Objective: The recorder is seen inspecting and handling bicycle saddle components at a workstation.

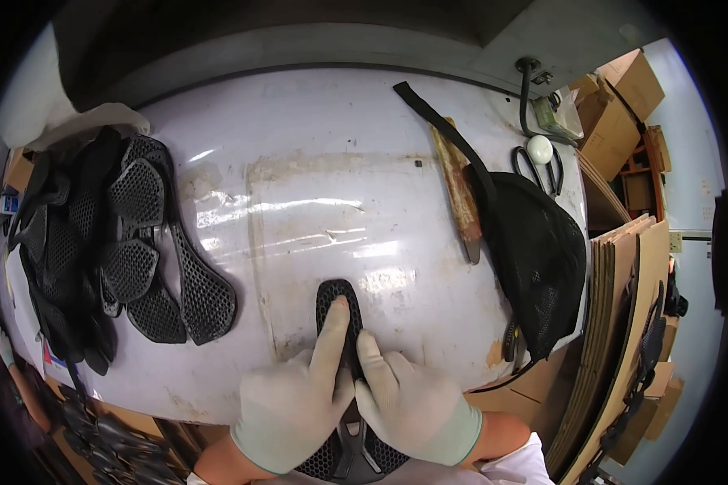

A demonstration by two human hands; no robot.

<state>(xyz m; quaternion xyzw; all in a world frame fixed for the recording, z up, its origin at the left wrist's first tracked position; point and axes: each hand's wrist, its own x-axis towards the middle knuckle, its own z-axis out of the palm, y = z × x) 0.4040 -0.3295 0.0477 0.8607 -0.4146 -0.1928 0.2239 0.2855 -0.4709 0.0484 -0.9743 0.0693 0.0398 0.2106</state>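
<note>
A black bicycle saddle (336, 293) with a honeycomb texture lies at the near edge of the table, its narrow nose pointing away from me. Its wide rear, with a grey-edged central channel, shows below my wrists. My gloved left hand (299, 396) grips the saddle from the left, the index finger stretched along the top of the nose and the other fingers curled. On the right side, my gloved right hand (408, 400) holds its edge with bent fingers. Both hands cover the saddle's middle, and the thumbs are partly hidden.
Black honeycomb saddles (137, 194) are piled at the left of the white table (299, 113). To the right lie a worn wooden-handled tool (461, 194), a black mesh bag (538, 250) with a strap, and scissors (556, 174) beside a white knob (539, 149). Cardboard sheets (615, 339) stand beyond.
</note>
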